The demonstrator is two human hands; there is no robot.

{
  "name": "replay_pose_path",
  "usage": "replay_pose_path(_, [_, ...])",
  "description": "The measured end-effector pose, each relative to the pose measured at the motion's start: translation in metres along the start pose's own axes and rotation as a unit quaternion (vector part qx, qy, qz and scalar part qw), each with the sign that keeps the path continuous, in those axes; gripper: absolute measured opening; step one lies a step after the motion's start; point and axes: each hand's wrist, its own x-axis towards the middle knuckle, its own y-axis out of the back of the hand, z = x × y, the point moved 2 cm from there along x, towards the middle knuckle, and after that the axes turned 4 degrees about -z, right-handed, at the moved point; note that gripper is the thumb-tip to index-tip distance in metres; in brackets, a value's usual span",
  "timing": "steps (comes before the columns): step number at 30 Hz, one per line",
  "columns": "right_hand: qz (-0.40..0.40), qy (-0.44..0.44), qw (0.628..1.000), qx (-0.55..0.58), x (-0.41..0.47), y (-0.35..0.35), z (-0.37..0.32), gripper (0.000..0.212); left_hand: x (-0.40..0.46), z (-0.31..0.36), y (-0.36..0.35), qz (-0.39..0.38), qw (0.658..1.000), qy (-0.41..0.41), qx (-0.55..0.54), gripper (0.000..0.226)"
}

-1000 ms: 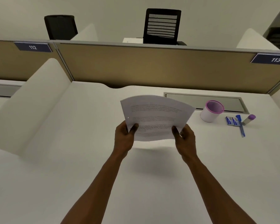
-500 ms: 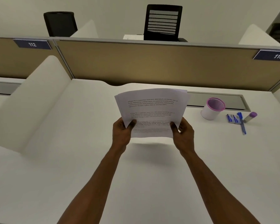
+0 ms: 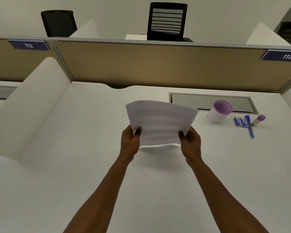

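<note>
Paper (image 3: 160, 121) runs toward 12 o'clock, bowed; left hand (image 3: 130, 142) pinches its 7 o'clock corner, right hand (image 3: 191, 142) its 5 o'clock corner, thumbs on top.

The white surface (image 3: 74, 165) has a grey cable flap (image 3: 200, 101) set flush near its back edge. Toward its right stands a white cup (image 3: 217, 116) with a pink rim. Beside the cup lie two small blue packets (image 3: 240, 122), a blue pen (image 3: 249, 127) and a purple-capped glue stick (image 3: 258, 120).
</note>
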Motion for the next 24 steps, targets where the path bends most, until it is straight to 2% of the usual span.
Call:
replay_pose_path(4, [-0.020, -0.008, 1.000, -0.021, 0.000, -0.002, 0.003, 0.033, -0.003, 0.002, 0.001, -0.024, 1.000, -0.011, 0.007, 0.026])
replay_pose_path(11, [0.002, -0.017, 1.000, -0.020, -0.001, -0.005, 0.000, 0.025, -0.004, 0.003, -0.001, -0.014, 0.999, -0.013, 0.030, 0.026])
replay_pose_path(16, [-0.018, -0.030, 0.999, -0.034, -0.003, -0.009, 0.000, 0.025, -0.004, 0.000, -0.006, -0.031, 0.998, -0.010, 0.053, 0.029])
replay_pose_path(24, [-0.018, 0.032, 0.999, -0.037, 0.009, -0.008, -0.031, 0.023, 0.008, 0.032, 0.001, -0.027, 0.998, -0.058, 0.020, 0.035])
